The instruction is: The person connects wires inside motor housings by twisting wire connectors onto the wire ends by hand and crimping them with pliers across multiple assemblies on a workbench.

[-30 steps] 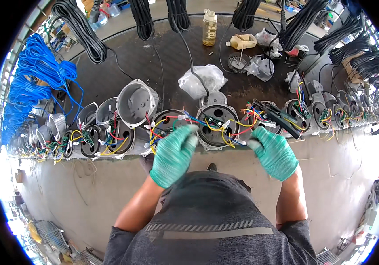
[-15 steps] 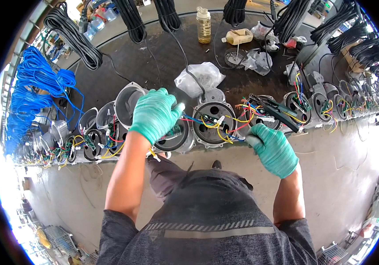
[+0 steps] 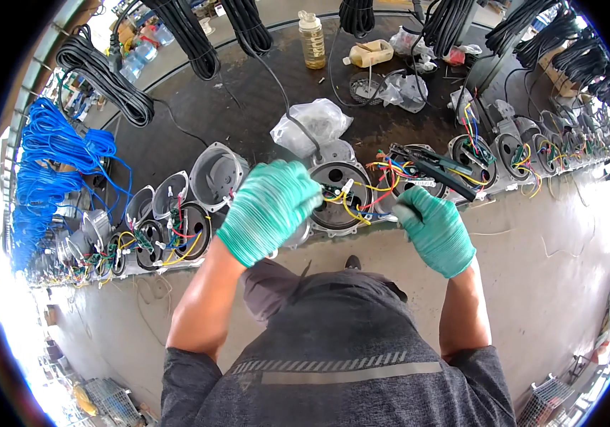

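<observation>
My left hand (image 3: pixel 271 212), in a green knitted glove, reaches over the bench edge just left of an open round motor housing (image 3: pixel 340 224). Its fingers are curled together; whatever they pinch is hidden. Yellow, red and blue wires (image 3: pixel 359 212) with white connectors spread from that housing. At its right side, my right hand (image 3: pixel 436 231), gloved alike, closes thumb and forefinger on the end of a blue wire. Black-handled pliers (image 3: pixel 433 171) lie across the neighbouring housing just above this hand. A grey cup-shaped cover (image 3: pixel 218 178) stands behind my left wrist.
Rows of wired housings (image 3: pixel 511 156) line the bench edge on both sides. A clear plastic bag (image 3: pixel 312 127) lies behind the middle one. Farther back stand a bottle (image 3: pixel 312 43) and a tipped yellowish container (image 3: pixel 370 53). Black cable bundles (image 3: pixel 180 35) hang above; blue cable coils (image 3: pixel 63 156) are at left.
My left hand has moved right and down, from beside the cup-shaped cover to the wired housing, and its fingers have drawn together. My right hand stays close to the blue wire.
</observation>
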